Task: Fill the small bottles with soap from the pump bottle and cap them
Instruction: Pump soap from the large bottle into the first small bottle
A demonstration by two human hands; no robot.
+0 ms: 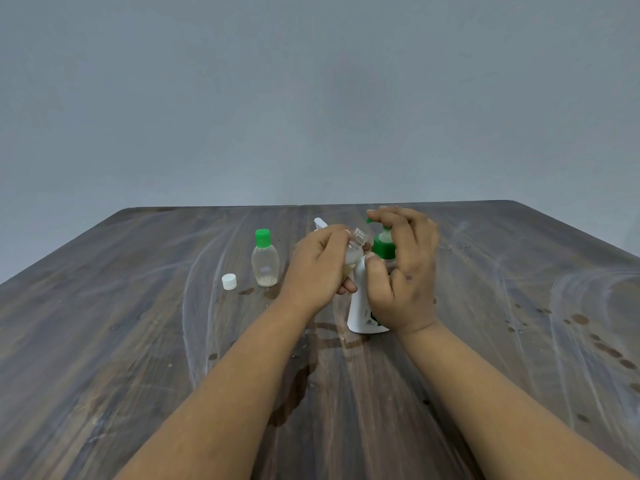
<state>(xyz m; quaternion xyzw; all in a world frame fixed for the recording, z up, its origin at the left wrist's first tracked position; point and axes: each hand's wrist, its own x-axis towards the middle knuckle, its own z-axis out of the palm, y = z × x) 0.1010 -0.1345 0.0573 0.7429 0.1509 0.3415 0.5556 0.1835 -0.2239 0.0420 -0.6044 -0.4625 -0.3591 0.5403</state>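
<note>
L hand grips uncapped small bottle tilted under nozzle, R hand wraps pump bottle mid-desk w/ fingers on pump head; risk: mouth misaligned w/ nozzle, soap spills onto desk.

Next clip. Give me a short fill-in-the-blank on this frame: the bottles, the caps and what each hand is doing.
1. The left hand holds a small open bottle tilted toward the ____ bottle.
2. The right hand rests on top of the pump bottle, whose collar is ____ in colour.
3. The small capped bottle standing on the table has a ____ cap.
4. The loose cap lying left of that bottle is ____.

Missing words: pump; green; green; white
</note>
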